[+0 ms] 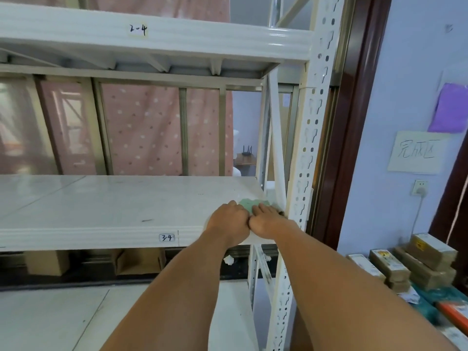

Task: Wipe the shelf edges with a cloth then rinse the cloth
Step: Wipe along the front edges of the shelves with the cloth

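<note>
A pale blue wall (379, 148) stands right of a dark wooden door frame (347, 122), bearing a handwritten paper sign (416, 152), a purple sheet (449, 108) and a socket (420, 187) (plug inserted). Pink dotted curtains (141, 130) hang behind; the floor (50, 320) is pale.

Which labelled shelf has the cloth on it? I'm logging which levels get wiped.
The lower shelf, labelled 3-4. Both hands press the green cloth at its right front corner; the upper shelf labelled 2-4 has no cloth.

Soft, even daylight; slight blur, wide-angle bending at edges.
</note>
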`<state>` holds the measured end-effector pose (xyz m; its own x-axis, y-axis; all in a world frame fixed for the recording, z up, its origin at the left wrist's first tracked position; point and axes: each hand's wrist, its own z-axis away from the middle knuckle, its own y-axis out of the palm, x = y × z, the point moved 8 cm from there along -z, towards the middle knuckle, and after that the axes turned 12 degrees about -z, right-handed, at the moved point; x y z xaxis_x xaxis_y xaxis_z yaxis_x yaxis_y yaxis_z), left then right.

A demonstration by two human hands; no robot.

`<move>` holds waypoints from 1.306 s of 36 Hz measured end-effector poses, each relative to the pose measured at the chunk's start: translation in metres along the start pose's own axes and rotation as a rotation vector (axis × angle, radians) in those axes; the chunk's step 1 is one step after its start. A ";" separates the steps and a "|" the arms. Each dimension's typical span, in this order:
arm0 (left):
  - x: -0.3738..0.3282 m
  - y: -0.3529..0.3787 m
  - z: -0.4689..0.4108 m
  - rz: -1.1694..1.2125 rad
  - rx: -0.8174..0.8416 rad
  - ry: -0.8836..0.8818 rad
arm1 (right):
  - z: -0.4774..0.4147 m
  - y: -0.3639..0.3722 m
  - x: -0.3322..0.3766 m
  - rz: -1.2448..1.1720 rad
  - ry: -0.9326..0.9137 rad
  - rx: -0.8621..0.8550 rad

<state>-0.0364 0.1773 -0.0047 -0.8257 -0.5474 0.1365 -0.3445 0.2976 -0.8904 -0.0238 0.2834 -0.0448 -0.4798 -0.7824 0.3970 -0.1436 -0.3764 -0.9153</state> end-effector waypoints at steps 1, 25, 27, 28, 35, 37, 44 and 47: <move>0.001 0.000 0.000 0.003 -0.001 -0.008 | -0.002 0.002 0.000 -0.009 0.004 -0.001; 0.136 0.001 0.074 0.012 0.009 -0.133 | 0.020 0.061 0.132 0.061 -0.098 0.099; 0.155 0.000 0.085 0.002 -0.003 -0.139 | 0.022 0.070 0.152 0.065 -0.114 0.091; 0.164 -0.001 0.092 -0.004 -0.012 -0.142 | 0.025 0.075 0.163 0.068 -0.126 0.089; 0.231 -0.007 0.123 -0.041 -0.051 -0.189 | 0.026 0.096 0.228 0.020 -0.214 0.107; 0.247 -0.009 0.129 -0.049 -0.041 -0.200 | 0.026 0.095 0.241 0.005 -0.250 0.107; 0.281 -0.007 0.143 -0.058 0.016 -0.208 | 0.022 0.113 0.276 0.015 -0.275 0.063; 0.299 -0.009 0.148 -0.055 0.033 -0.220 | 0.020 0.123 0.293 0.017 -0.284 0.054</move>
<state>-0.2139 -0.1046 -0.0202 -0.6876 -0.7204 0.0902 -0.3684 0.2392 -0.8983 -0.1650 -0.0019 -0.0396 -0.2186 -0.8935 0.3922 -0.0881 -0.3822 -0.9199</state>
